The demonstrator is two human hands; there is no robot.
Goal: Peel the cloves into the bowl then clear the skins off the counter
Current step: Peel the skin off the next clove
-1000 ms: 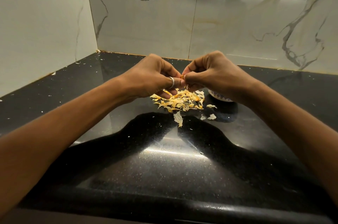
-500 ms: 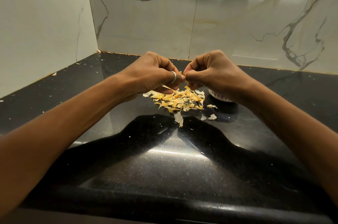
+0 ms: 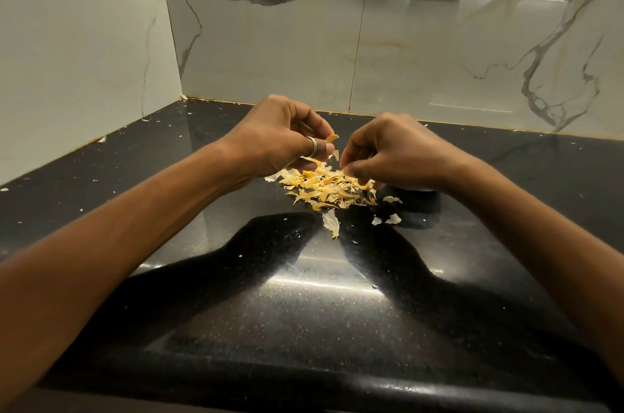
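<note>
- Toward the back of the counter (image 3: 304, 318), midway between its left and right edges, both hands hover just above a heap of skins (image 3: 324, 188).
- The left hand (image 3: 280, 139), with a ring (image 3: 312, 146) on it, has its fingers curled and pinches a small pale piece at the fingertips; I take it for the clove (image 3: 332, 138) being stripped, though it could be a curl of skin.
- The right hand (image 3: 395, 152) is curled too, thumb and forefinger drawn close just beside the left. I cannot tell whether it holds a strip of skin or nothing.
- One loose flake (image 3: 336, 155) shows between the two hands, above the heap.
- A few stray flakes (image 3: 331, 223) lie apart from the heap, nearer the front edge, and fine crumbs dot the left side and the back corner.
- The bowl cannot be made out; if it stands on the counter, the right wrist hides it.
- Step in hand, as I judge it: peeling, with the skin being pulled away from one clove. Clearing has not begun, since the heap lies where it fell.
- The next move calls for a firm pinch by the left hand while the right finds a loose edge of skin and draws it off, then a short carry of the bare clove to the bowl.
- Dry skins this light may cling to fingers or scatter.
</note>
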